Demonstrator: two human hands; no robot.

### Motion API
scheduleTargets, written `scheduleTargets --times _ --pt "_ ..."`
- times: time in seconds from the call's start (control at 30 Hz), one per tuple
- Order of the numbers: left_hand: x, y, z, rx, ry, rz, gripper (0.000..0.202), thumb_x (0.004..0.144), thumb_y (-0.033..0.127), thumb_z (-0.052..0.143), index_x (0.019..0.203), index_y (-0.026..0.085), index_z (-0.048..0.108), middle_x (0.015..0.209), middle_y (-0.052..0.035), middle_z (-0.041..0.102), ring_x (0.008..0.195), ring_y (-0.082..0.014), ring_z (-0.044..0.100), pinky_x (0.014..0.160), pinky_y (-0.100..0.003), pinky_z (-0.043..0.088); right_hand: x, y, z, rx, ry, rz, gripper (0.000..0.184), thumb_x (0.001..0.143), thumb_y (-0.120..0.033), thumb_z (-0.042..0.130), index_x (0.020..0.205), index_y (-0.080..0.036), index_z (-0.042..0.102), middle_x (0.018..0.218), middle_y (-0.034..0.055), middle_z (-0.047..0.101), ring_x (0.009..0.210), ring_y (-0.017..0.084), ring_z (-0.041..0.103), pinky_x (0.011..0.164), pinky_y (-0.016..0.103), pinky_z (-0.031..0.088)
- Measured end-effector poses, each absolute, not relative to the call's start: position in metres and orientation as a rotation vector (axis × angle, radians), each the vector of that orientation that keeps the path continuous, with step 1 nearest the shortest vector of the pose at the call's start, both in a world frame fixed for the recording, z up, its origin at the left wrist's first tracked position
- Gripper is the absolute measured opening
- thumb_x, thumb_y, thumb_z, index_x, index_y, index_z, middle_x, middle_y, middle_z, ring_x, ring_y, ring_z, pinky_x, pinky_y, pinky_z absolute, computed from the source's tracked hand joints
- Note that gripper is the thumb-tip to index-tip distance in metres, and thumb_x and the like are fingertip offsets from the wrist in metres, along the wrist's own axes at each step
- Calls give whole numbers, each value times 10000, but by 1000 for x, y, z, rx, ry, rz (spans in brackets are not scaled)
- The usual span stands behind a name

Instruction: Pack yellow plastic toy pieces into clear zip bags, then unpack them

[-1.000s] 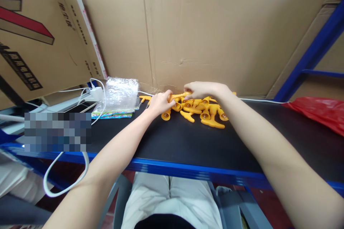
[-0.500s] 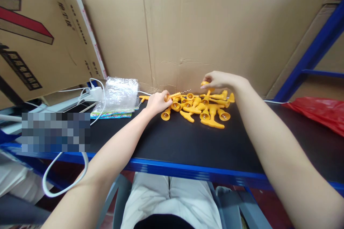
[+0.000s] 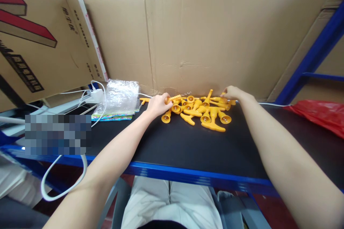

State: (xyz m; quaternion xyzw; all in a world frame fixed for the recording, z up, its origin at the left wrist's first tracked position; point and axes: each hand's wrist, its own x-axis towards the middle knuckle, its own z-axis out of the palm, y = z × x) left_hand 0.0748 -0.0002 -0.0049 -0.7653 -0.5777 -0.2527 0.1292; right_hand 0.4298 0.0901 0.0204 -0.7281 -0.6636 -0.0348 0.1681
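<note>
A pile of yellow plastic corkscrew parts [image 3: 213, 125], with bell-shaped sleeves and T-shaped handles, lies toward the back of the black tabletop. My left hand [image 3: 159, 104], at the pile's left side, is closed round a yellow corkscrew part with a ridged shaft [image 3: 176, 98] pointing right. A bare metal spiral shows just beyond it. My right hand [image 3: 233, 93] reaches to the pile's right end, fingers pinched on a yellow corkscrew piece [image 3: 223, 93], mostly covered by the fingers. Left of my left hand lies another yellow T-handle [image 3: 145, 99] with a metal spiral.
Clear plastic bags [image 3: 122, 96] lie on the left over colourful packaging, near a white charger [image 3: 98, 95] and cables. A red plastic bag [image 3: 319, 114] is at the right. Cardboard [image 3: 182, 35] walls the back, and a blue rail [image 3: 193, 175] edges the front.
My right hand has moved right and down from above the pile's middle to its right end. My left hand stays nearly in place with its piece. The view has shifted slightly.
</note>
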Motion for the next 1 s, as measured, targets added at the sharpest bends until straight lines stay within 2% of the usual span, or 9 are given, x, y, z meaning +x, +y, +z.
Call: scheduleTargets --times 0.13,0.27,0.5,0.7,0.77,0.87,1.0 --pt "75 0 -5 -2231 -1691 -740 322 806 387 485 1062 230 599 831 -53 672 795 -210 630 704 -286 430 436 98 11 -2200 -1858 -152 342 699 -271 617 1017 -145 621 1032 166 644 907 256 606 679 317 441" --pt "74 2 -6 -2233 -1664 -753 315 814 362 472 1069 231 603 842 -56 677 802 -209 632 706 -288 433 435 96 6 -2200 -1795 -191 479 705 -271 604 1155 -133 517 1092 180 619 943 259 600 695 317 442" --pt "70 8 -7 -2191 -1681 -786 308 825 296 455 1094 231 589 868 -68 681 827 -217 636 706 -293 444 439 93 -6 -2228 -1883 -181 223 716 -259 592 920 -170 605 987 131 656 891 238 618 659 289 435" --pt "62 12 -8 -2154 -1715 -911 329 824 171 424 1105 239 583 920 -48 673 869 -189 625 744 -284 450 441 97 -9 -2136 -1871 -161 96 691 -237 631 766 -192 592 874 96 679 802 200 622 632 256 436" --pt "59 16 -10 -2158 -1703 -978 355 813 141 417 1109 247 583 958 -39 667 896 -181 616 764 -282 452 439 97 -9 -2104 -1845 -128 113 683 -225 642 772 -193 581 883 94 677 782 189 616 631 247 435" --pt "53 24 -13 -2202 -1691 -1125 392 769 92 424 1099 222 590 972 -40 659 895 -165 607 790 -274 457 439 97 -11 -2077 -1776 -60 232 675 -234 661 879 -180 562 929 107 665 766 183 609 621 247 430" --pt "48 36 -17 -2286 -1829 -1431 409 737 62 391 1074 176 593 888 -33 648 744 -117 609 723 -244 489 439 96 -11 -2075 -1689 69 351 717 -353 635 986 -151 534 924 129 651 763 199 609 638 270 428"
